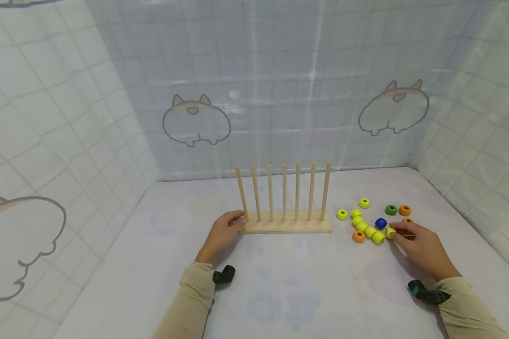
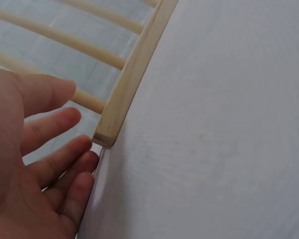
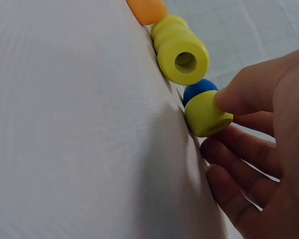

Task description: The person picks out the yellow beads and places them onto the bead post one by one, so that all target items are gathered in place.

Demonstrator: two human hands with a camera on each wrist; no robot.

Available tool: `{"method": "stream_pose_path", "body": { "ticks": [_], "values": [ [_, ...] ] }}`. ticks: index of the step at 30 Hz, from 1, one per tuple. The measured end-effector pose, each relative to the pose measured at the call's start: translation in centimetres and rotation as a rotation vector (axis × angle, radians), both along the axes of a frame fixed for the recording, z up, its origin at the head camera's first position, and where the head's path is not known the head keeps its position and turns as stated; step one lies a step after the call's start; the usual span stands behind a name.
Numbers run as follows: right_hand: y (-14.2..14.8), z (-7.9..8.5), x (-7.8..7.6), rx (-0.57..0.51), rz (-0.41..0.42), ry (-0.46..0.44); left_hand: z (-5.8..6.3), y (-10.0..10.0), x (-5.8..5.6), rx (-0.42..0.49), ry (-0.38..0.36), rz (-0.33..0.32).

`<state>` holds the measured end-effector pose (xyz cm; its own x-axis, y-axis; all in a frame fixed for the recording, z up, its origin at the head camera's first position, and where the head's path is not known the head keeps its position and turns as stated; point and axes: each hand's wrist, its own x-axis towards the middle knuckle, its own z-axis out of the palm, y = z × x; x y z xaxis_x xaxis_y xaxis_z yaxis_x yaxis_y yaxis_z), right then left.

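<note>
My right hand (image 1: 422,246) pinches a yellow bead (image 3: 200,115) between thumb and fingers, low at the tabletop. Right behind that bead shows a blue bead (image 1: 381,223). To its left, several yellow beads (image 1: 370,231) lie end to end in a slightly curved row, the nearest showing its hole in the right wrist view. At the left end of a wooden peg rack (image 1: 286,228) rests my left hand (image 1: 222,233), fingers loosely bent and thumb near the end peg (image 2: 92,101). Its fingertips are at the base's end; whether they press on it I cannot tell.
Loose yellow beads (image 1: 342,214) lie between rack and row. An orange bead (image 1: 358,236) sits before the row; a green bead (image 1: 391,210) and more orange beads (image 1: 405,210) lie behind the right hand. Tile-patterned sheets (image 1: 280,94) enclose the table's back and sides.
</note>
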<state>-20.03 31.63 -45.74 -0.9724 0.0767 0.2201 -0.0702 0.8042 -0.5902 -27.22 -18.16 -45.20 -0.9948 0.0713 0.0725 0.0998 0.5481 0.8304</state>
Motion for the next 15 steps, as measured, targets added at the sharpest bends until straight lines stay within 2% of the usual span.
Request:
{"method": "stream_pose_path", "body": {
  "ticks": [5,15],
  "values": [
    [0.16,0.31,0.02,0.003,0.013,-0.011,-0.14,0.27,0.08,-0.008,0.054,-0.011],
    [0.58,0.36,0.06,-0.012,0.029,-0.098,-0.60,0.42,0.08,-0.009,0.145,-0.047]
  ]
}}
